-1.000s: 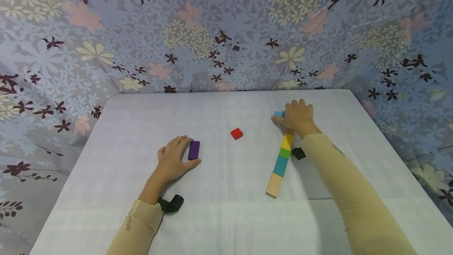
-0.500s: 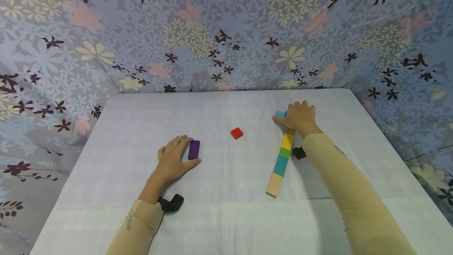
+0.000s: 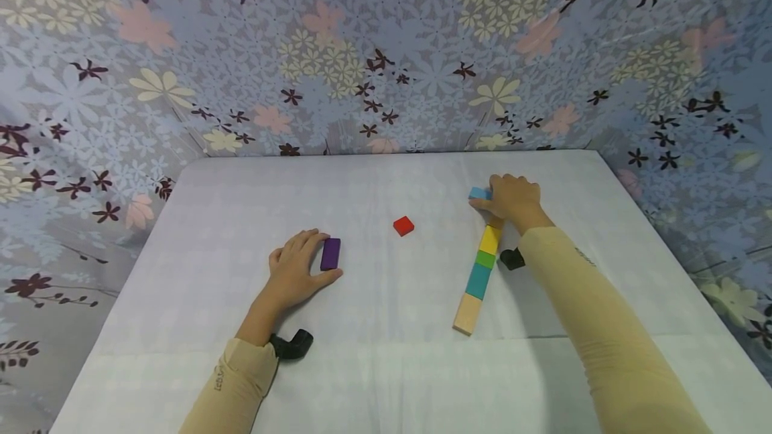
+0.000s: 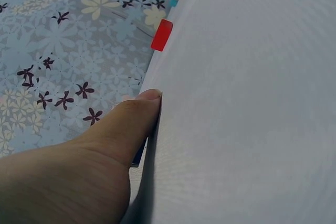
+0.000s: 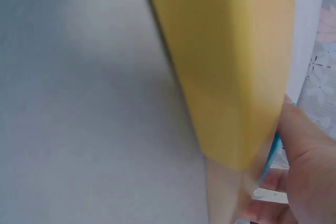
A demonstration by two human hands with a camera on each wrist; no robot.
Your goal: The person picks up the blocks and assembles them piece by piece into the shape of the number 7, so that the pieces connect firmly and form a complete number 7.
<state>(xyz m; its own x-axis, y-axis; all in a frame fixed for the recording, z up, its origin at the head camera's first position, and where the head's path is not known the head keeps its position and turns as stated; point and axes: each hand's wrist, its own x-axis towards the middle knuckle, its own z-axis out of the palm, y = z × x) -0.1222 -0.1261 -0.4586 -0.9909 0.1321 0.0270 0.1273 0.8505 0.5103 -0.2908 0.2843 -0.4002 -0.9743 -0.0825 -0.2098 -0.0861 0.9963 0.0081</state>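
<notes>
In the head view my left hand [image 3: 295,270] rests on the table around a purple block [image 3: 330,254]. Its fingers lie relaxed, the index fingertip by the far end and the thumb by the near end. The left wrist view shows only a dark bit of this block [image 4: 138,156] beyond the thumb. At the far end of a block row, my right hand [image 3: 515,199] pinches a light blue block [image 3: 479,193], partly hidden by the hand. Closest to it in the row are a plain wooden block [image 5: 223,187] and a yellow block [image 3: 490,240].
The row continues toward me with a green block [image 3: 485,259], a teal block [image 3: 478,280] and a wooden block [image 3: 467,314]. A red block [image 3: 403,226] lies apart, between the hands. The white-covered table [image 3: 386,380] meets a floral cloth [image 3: 386,52] behind.
My right hand has shifted slightly right and toward me, and the light blue block has moved slightly right with it. My left hand and the purple block have stayed in place.
</notes>
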